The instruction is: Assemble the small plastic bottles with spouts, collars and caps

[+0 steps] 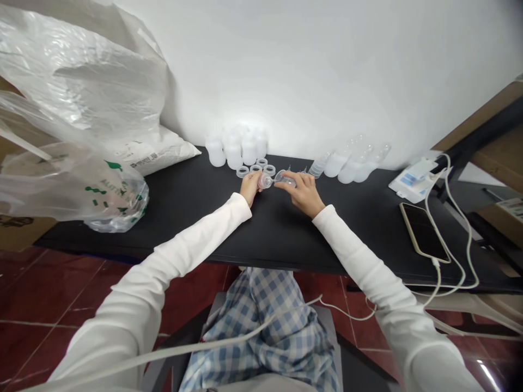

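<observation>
Left hand (pixel 250 188) is closed narrowly around a small, clear, rounded plastic piece (pixel 265 181). What's the other one doing?

Right hand (pixel 304 193) pinches a clear, tapered plastic piece (pixel 285 178) between thumb and fingers, its narrow end toward the rounded piece. Both pieces sit over the middle of a black tabletop (pixel 278 239), just in front of a small group of clear round plastic collars (pixel 255 169).

How would you handle pieces like that?

I'd grip each one firmly, close to where they meet, and keep the wrists low over the table. Smooth plastic this small could slip, so I'd keep the two in line rather than force them at an angle.

And what can't you make out?

Whether they actually touch: the fingers and glare crowd that spot, so any join, thread or seal is hidden. The translucent white plastic bottles (pixel 232 149) against the wall are easy to see, as are the frosted bottles with clear tops (pixel 351 166), but I can't tell if anything is inside them. Both rows also blur into the bright wall, so I can't count them reliably.
</observation>
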Demonstrator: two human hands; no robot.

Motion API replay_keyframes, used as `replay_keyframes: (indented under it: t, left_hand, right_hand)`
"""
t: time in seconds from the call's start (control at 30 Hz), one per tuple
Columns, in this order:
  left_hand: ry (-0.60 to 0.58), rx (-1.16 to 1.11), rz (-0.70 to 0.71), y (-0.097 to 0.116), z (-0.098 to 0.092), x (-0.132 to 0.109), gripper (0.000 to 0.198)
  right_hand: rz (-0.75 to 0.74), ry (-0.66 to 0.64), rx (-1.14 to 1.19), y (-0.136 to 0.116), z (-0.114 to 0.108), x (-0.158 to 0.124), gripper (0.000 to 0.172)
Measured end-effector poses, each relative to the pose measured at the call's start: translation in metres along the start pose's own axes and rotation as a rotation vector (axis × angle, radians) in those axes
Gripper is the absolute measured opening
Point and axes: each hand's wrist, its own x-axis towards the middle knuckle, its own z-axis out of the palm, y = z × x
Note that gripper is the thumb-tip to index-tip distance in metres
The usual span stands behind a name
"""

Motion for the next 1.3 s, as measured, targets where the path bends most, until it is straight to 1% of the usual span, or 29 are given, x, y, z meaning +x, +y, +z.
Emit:
replay_keyframes:
  t: [0.13,0.17,0.3,0.43,0.5,0.6,0.67,0.73,0.77,0.83,0.93,0.97,1.03,1.17,1.3]
  left_hand:
    - [0.032,-0.023,-0.031,0.002,0.000,0.000,0.036]
    - [0.033,-0.023,-0.036,0.003,0.000,0.000,0.037]
    - [0.031,-0.024,-0.044,0.002,-0.001,0.000,0.036]
    - [0.011,-0.028,-0.029,0.001,-0.001,-0.001,0.039]
    - [0.000,-0.026,-0.033,0.001,-0.001,-0.002,0.039]
    - [-0.001,-0.022,-0.042,0.003,0.000,-0.003,0.036]
    - [0.005,-0.017,-0.052,0.004,0.000,-0.004,0.035]
    - [0.011,-0.016,-0.057,0.004,0.001,-0.004,0.034]
    - [0.012,-0.017,-0.057,0.004,0.000,-0.004,0.033]
    - [0.011,-0.016,-0.056,0.004,0.000,-0.004,0.033]
    - [0.014,-0.013,-0.062,0.003,0.000,-0.004,0.032]
    - [0.015,-0.013,-0.065,0.003,0.000,-0.003,0.032]
    - [0.014,-0.014,-0.067,0.003,0.000,-0.003,0.033]
    - [0.028,-0.013,-0.077,0.005,0.001,-0.004,0.031]
    - [0.028,-0.009,-0.080,0.005,0.002,-0.005,0.031]
  right_hand:
    - [0.199,0.109,0.025,0.012,-0.006,0.002,0.040]
    - [0.255,0.139,0.033,0.016,-0.008,0.002,0.040]
    - [0.443,0.295,0.049,0.041,-0.009,-0.002,0.058]
    - [0.601,0.489,0.006,0.072,-0.003,-0.010,0.063]
    - [0.657,0.596,-0.027,0.086,-0.001,-0.014,0.061]
    - [0.707,0.755,-0.075,0.101,-0.003,-0.019,0.051]
    - [0.730,0.798,-0.095,0.107,-0.006,-0.023,0.044]
    - [0.751,0.765,-0.092,0.110,-0.007,-0.026,0.045]
    - [0.762,0.721,-0.079,0.111,-0.007,-0.027,0.047]
    - [0.794,0.582,-0.031,0.112,-0.006,-0.028,0.050]
    - [0.900,0.335,0.064,0.109,-0.005,-0.029,0.044]
    - [0.938,0.269,0.079,0.107,-0.005,-0.028,0.042]
    - [0.985,0.181,0.076,0.103,-0.008,-0.026,0.041]
    - [0.967,0.068,0.012,0.093,-0.017,-0.020,0.040]
    - [0.890,-0.101,-0.027,0.087,-0.018,-0.019,0.042]
